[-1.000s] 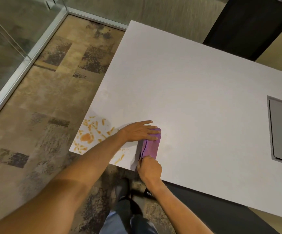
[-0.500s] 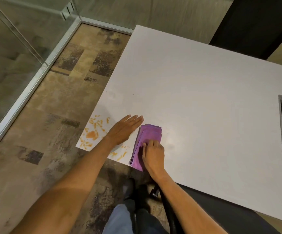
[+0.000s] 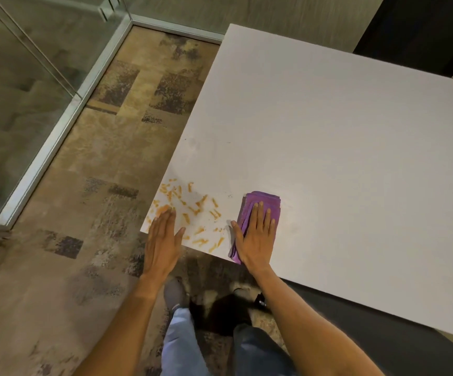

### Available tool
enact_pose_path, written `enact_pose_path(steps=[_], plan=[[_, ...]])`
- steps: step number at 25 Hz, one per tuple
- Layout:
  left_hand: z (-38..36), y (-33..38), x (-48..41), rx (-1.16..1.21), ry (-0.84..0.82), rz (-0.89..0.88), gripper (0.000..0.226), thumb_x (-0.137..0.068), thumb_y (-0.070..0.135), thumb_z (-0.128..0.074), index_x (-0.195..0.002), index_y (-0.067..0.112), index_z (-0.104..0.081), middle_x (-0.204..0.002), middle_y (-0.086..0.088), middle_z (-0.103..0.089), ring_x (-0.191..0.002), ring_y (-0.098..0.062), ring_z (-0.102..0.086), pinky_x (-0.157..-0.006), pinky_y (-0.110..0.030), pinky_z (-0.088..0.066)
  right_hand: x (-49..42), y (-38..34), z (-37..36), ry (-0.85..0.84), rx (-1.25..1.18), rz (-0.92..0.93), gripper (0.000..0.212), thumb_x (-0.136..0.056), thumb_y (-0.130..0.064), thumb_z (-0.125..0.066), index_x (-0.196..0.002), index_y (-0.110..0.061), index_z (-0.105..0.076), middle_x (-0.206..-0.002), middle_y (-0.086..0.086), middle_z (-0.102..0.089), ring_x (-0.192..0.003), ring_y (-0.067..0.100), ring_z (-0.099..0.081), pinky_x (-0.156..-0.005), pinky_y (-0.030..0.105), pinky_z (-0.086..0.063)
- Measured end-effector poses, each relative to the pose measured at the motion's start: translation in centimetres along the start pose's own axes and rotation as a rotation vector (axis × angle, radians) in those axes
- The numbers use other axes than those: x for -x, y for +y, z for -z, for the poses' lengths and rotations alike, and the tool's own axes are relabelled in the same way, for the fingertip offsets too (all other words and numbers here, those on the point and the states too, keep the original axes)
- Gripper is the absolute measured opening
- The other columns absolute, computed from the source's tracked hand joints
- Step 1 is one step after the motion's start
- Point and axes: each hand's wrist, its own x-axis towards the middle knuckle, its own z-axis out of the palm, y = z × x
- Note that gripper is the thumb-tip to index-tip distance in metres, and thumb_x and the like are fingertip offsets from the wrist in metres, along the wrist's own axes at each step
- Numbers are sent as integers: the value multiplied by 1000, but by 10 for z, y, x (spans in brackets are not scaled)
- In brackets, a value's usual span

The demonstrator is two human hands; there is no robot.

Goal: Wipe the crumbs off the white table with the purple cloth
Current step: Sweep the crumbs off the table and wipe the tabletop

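Note:
Several orange crumbs [image 3: 193, 207] lie scattered on the near left corner of the white table [image 3: 342, 158]. A folded purple cloth [image 3: 267, 203] lies flat just right of them, near the front edge. My right hand [image 3: 256, 237] rests palm down on the cloth, fingers spread, covering its near half. My left hand [image 3: 163, 240] is flat and open at the table's corner, fingertips touching the leftmost crumbs, its palm hanging off the front edge.
Patterned brown carpet [image 3: 98, 185] lies left of and below the table. A glass partition with a metal frame [image 3: 52, 137] runs along the far left. My legs and shoes [image 3: 176, 297] stand under the front edge. A dark panel [image 3: 415, 28] stands behind the table.
My left hand has let go of the cloth and moved left and back to the table corner. My right hand has slid onto the cloth and flattened on it.

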Motion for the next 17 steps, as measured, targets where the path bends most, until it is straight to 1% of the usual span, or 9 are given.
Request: enact_pose_path(steps=[3,7,10,12,14,17], plan=[[10,-31,2,-31,-3,42,70,-103,52,-19,-151,5,-36,-158,-13,-36,-148,-25,-29,-125,-39,-12,3,-5,-8,25,86,-30,92,-93,-77,-14,-158,-14,-3,-166,6,-7,-154,25,-1,-125,46,-5],[32,-82,-16,-85,-28,14,69,-104,51,-23,-153,3,-32,-161,-14,-31,-150,-26,-26,-125,-44,-13,3,-7,-16,73,91,-40,87,-95,-73,-20,-159,-16,0,-167,3,-4,-154,20,5,-124,49,-6],[44,-112,-39,-130,-30,-31,68,-104,49,-25,-153,3,-30,-162,-14,-27,-151,-25,-24,-126,-42,-11,4,-10,-19,107,88,-75,84,-98,-68,-27,-159,-17,-1,-167,1,-6,-153,17,5,-124,48,-5],[50,-126,-55,-146,-27,-37,67,-103,48,-26,-153,4,-30,-163,-14,-26,-152,-25,-22,-126,-39,-6,3,-13,-19,120,89,-93,83,-98,-66,-30,-159,-16,-1,-167,2,-4,-153,17,5,-125,48,-3],[54,-137,-69,-160,-26,-53,68,-103,49,-24,-153,4,-30,-163,-14,-25,-152,-26,-21,-124,-36,-4,3,-13,-20,134,84,-103,83,-99,-64,-30,-159,-14,-1,-166,4,-3,-153,17,5,-125,47,-3],[60,-147,-85,-163,-41,-89,71,-103,52,-18,-153,3,-28,-164,-13,-23,-152,-25,-19,-125,-40,-7,3,-13,-21,145,89,-121,80,-100,-61,-24,-158,-10,-3,-166,7,-4,-154,17,4,-124,46,-9]])
